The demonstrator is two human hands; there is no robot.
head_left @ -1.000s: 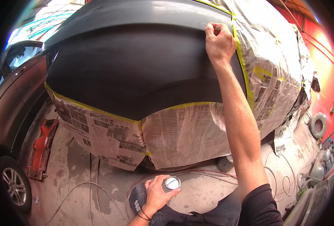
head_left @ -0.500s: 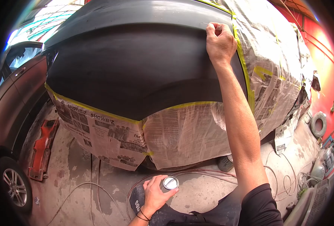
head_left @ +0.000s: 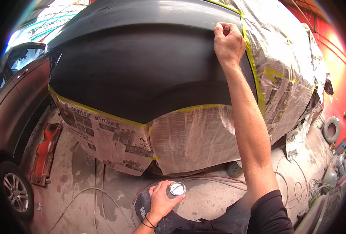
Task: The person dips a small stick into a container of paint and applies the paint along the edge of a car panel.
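While my left hand [head_left: 161, 199] curls around the side of a small can [head_left: 177, 189], my right hand [head_left: 230, 43] reaches up to the dark body panel [head_left: 141, 66], near its upper right edge. The can sits upright in my grip, low in view beside my trouser leg [head_left: 169, 220], with its round, pale top facing me and a dark line across it. On my right hand the thumb and fingers are drawn narrowly together in a pinch; a faint thin line shows just past the fingertips, but I cannot tell whether I am holding it or whether it lies on the panel. Yellow masking tape [head_left: 255, 72] runs down just beside that hand, along the border between the panel and the newspaper covering [head_left: 290, 58] on the right. More tape follows the panel's lower edge, where printed newspaper sheets [head_left: 102, 134] hang down over the vehicle. My bare forearm crosses in front of that lower covering, and beside it a dark round container [head_left: 234, 169] shows partly hidden, on the concrete floor [head_left: 122, 191]. Thin hoses [head_left: 208, 177] loop across the floor between the vehicle and me. Over on the left, a red floor jack [head_left: 44, 156] lies near the wheel [head_left: 16, 191] of another car [head_left: 19, 93]. A loose tire [head_left: 331, 129] stands by the red wall [head_left: 335, 66] on the right.
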